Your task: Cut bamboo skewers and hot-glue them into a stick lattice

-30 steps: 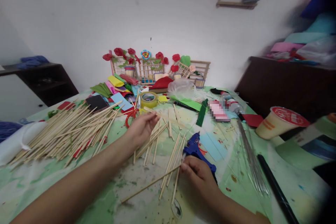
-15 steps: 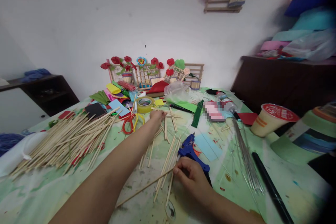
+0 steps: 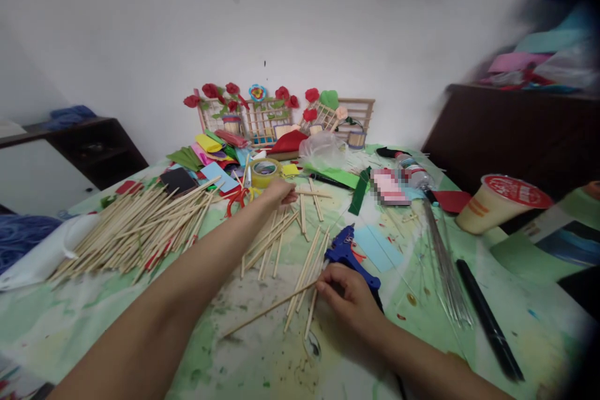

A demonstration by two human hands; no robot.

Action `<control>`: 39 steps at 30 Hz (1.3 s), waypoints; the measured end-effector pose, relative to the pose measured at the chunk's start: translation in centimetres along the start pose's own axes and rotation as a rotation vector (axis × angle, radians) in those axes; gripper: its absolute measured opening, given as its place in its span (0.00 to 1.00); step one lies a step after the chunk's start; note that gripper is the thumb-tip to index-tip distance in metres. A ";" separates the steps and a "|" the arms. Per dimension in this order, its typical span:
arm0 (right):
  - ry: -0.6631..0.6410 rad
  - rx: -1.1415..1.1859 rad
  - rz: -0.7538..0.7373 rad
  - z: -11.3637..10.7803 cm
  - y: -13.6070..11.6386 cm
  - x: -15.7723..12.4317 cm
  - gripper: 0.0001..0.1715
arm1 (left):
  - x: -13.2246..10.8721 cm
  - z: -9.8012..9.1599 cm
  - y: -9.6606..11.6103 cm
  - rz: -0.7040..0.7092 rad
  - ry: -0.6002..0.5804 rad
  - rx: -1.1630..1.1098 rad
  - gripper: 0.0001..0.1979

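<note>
My left hand [image 3: 280,192] has gone from the loose short bamboo sticks [image 3: 281,240] in the middle of the green painted bench [image 3: 262,369], where it hovered a second ago, out to the far side, and its reach has settled in the last half second just in front of the yellow tape roll [image 3: 265,172] and beside the red-handled scissors [image 3: 237,200]. Its fingers are curled down on the near end of a short crosswise bamboo stick [image 3: 313,194], which pokes out to the right from my fingertips; I cannot tell whether that stick has left the bench. My right hand [image 3: 349,297] has hardly moved in that time: it stays closed, thumb and fingers pinching the right end of the long thin bamboo stick [image 3: 272,309], which lies slanting toward me with its other end on the bench. The blue glue gun [image 3: 349,255] lies touching that hand on its far side, not gripped. So the only real change is the left arm's stretch, from the scattered sticks to that single one. The big heap of long bamboo sticks [image 3: 140,225] on my left lies as it did, well apart from both hands, and the bundle of thin metal wires [image 3: 445,269] and the paper cup with a red lid [image 3: 497,209] on my right are untouched
</note>
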State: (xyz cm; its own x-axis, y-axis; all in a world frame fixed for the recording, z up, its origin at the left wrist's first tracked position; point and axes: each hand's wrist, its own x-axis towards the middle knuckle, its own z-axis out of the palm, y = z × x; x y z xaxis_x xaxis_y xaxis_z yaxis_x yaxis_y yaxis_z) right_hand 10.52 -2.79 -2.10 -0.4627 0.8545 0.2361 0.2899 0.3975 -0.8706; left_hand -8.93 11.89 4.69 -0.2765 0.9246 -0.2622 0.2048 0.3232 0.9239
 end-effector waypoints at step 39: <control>0.078 -0.115 -0.069 -0.3 -0.7 -0.4 0.06 | -13.3 0.0 -7.3 0.673 -0.194 1.196 0.17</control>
State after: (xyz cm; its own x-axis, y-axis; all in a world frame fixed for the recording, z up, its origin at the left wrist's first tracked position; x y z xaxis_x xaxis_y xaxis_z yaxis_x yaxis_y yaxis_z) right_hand 10.79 -3.26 -1.47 -0.4196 0.8455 0.3304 0.3556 0.4880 -0.7972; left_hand -6.70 -2.79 1.41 0.3087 0.9511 0.0090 0.9446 -0.3076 0.1147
